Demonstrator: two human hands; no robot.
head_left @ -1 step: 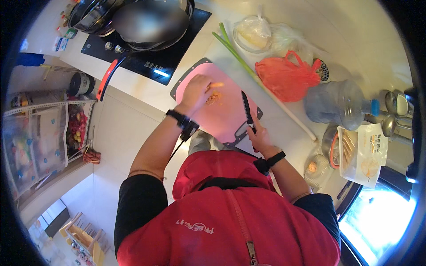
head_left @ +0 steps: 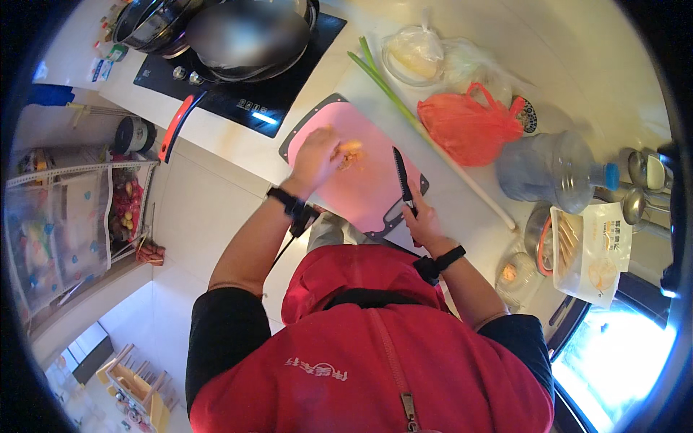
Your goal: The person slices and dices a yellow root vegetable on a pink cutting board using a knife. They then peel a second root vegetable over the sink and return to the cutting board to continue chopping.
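left hand on orange food, right hand gripping knife.

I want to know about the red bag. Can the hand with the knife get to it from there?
Probably yes. The right hand holds the knife at the pink board's near edge, and the red bag lies beyond it past the long green stalk. Only the stalk lies between, low and flat.

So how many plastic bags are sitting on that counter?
3 that I can make out: a red bag right of the pink cutting board, a clear bag holding something pale above it, and a white crumpled bag beside that. Others may be hidden.
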